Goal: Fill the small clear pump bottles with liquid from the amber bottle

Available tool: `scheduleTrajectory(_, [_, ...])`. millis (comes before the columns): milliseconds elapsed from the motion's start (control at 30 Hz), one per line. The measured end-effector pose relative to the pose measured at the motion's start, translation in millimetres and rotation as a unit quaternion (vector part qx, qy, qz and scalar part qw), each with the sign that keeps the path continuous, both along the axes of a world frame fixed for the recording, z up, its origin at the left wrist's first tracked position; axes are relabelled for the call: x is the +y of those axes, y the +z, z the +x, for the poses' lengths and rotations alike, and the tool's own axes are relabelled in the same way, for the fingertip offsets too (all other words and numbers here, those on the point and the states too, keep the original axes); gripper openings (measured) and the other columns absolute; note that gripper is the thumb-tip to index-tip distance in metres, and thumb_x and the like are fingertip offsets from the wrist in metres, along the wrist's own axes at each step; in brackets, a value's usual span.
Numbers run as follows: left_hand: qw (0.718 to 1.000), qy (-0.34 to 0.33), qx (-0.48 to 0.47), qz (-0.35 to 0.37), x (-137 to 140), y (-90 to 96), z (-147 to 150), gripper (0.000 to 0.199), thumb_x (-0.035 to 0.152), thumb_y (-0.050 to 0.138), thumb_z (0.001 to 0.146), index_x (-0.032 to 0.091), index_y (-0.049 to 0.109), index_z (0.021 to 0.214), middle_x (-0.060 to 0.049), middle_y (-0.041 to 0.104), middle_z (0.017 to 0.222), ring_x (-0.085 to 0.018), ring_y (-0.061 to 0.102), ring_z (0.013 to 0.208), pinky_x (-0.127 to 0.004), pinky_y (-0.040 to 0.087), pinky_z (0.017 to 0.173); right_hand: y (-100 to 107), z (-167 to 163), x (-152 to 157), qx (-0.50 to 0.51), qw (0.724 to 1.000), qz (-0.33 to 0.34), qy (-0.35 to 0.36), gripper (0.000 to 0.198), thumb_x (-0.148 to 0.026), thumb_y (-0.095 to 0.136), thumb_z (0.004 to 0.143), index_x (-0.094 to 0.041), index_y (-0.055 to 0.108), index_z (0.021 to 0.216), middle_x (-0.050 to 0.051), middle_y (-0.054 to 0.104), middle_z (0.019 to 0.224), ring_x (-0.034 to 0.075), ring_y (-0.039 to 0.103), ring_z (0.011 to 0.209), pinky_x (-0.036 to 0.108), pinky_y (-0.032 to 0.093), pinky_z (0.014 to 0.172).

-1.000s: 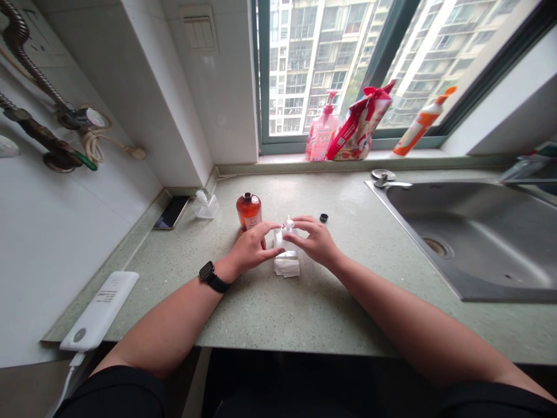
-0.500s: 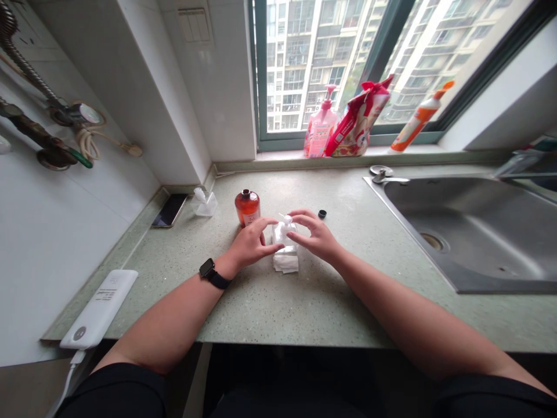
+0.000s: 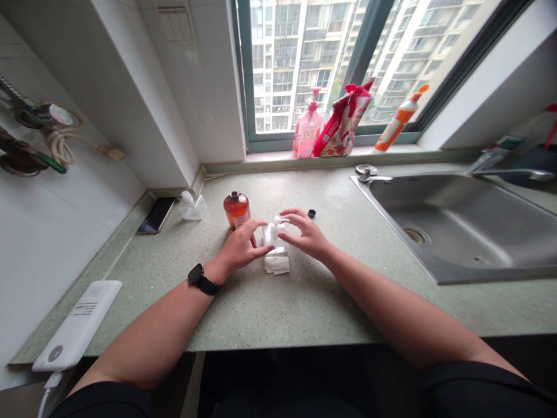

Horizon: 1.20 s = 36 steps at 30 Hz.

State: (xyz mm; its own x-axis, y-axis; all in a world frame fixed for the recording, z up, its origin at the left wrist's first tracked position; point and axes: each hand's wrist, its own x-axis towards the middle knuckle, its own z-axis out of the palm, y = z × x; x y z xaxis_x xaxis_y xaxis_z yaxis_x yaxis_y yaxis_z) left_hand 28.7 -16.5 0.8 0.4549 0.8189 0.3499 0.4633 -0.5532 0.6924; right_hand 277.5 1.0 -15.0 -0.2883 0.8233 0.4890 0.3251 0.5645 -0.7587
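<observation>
A small clear pump bottle [image 3: 270, 237] with a white pump head [image 3: 277, 221] stands upright between my hands. My left hand [image 3: 239, 247] holds the bottle's left side between thumb and fingers. Its wrist wears a black watch. My right hand [image 3: 307, 237] has thumb and fingers curled around the pump head from the right, the spout pointing toward those fingers. Exact fingertip contact is hard to make out. Just in front of the bottle lies a folded white tissue [image 3: 277, 263]. An amber bottle [image 3: 237, 210], uncapped, stands behind my left hand. A black cap [image 3: 311, 213] lies beyond my right hand.
Another clear pump bottle [image 3: 192, 208] and a phone [image 3: 156, 215] are at the back left. A white power bank [image 3: 78, 325] lies front left. The steel sink [image 3: 435, 220] is on the right. A pink pump bottle [image 3: 308, 133] stands on the windowsill.
The pump head has turned, its spout swinging from left to right. Both hands stay around the bottle. The whole view has shifted slightly.
</observation>
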Motion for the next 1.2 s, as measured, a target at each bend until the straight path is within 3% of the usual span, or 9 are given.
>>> scheduleTrajectory(200, [1.000, -0.002, -0.001, 0.012, 1, -2.5, -1, 0.055, 0.045, 0.083, 0.092, 0.022, 0.062, 0.138, -0.006, 0.072, 0.122, -0.011, 0.064, 0.066, -0.030, 0.059, 0.071, -1, -22, -1, 0.017, 1.000, -0.019, 0.003, 0.044, -0.062, 0.080, 0.088, -0.027, 0.075, 0.113, 0.012, 0.069, 0.129, 0.031, 0.066, 0.128, 0.054, 0.051, 0.117])
scheduleTrajectory(400, [1.000, 0.002, -0.004, 0.013, 3, -4.3, -2, 0.057, 0.047, 0.085, 0.089, 0.022, 0.063, 0.135, -0.006, 0.072, 0.122, -0.011, 0.063, 0.065, -0.030, 0.059, 0.070, 0, -2, 1, 0.045, 0.997, -0.053, -0.016, 0.038, -0.061, 0.079, 0.089, -0.028, 0.074, 0.106, 0.010, 0.068, 0.130, 0.029, 0.064, 0.132, 0.057, 0.051, 0.116])
scheduleTrajectory(600, [1.000, -0.001, -0.008, 0.018, 2, -5.3, -1, 0.055, 0.047, 0.084, 0.091, 0.022, 0.063, 0.135, -0.006, 0.072, 0.121, -0.011, 0.064, 0.067, -0.029, 0.058, 0.070, 0, -11, -1, 0.019, 0.999, -0.025, 0.021, 0.038, -0.060, 0.078, 0.091, -0.026, 0.076, 0.110, 0.012, 0.068, 0.131, 0.029, 0.065, 0.130, 0.053, 0.050, 0.118])
scheduleTrajectory(833, [1.000, -0.004, -0.004, 0.023, 2, -4.1, -2, 0.055, 0.045, 0.085, 0.090, 0.021, 0.063, 0.135, -0.006, 0.071, 0.121, -0.011, 0.063, 0.067, -0.030, 0.058, 0.072, 0, -11, -2, 0.052, 0.997, -0.047, -0.014, 0.043, -0.062, 0.076, 0.092, -0.029, 0.070, 0.118, 0.010, 0.068, 0.132, 0.029, 0.064, 0.132, 0.055, 0.052, 0.115])
scheduleTrajectory(1033, [1.000, -0.008, -0.005, 0.018, 0, -2.4, -1, 0.051, 0.042, 0.083, 0.092, 0.022, 0.063, 0.135, -0.005, 0.071, 0.118, -0.012, 0.064, 0.069, -0.029, 0.056, 0.070, 2, -4, -3, 0.037, 0.998, -0.036, 0.040, 0.034, -0.057, 0.075, 0.094, -0.027, 0.073, 0.108, 0.011, 0.067, 0.130, 0.028, 0.064, 0.131, 0.052, 0.052, 0.115])
scheduleTrajectory(1200, [1.000, -0.001, 0.002, 0.006, 0, -0.9, 0, 0.051, 0.044, 0.082, 0.092, 0.021, 0.063, 0.133, -0.005, 0.071, 0.115, -0.012, 0.063, 0.069, -0.029, 0.056, 0.070, 0, -22, -3, 0.024, 1.000, -0.016, -0.001, 0.039, -0.057, 0.079, 0.090, -0.025, 0.073, 0.112, 0.011, 0.069, 0.125, 0.028, 0.066, 0.123, 0.051, 0.052, 0.113])
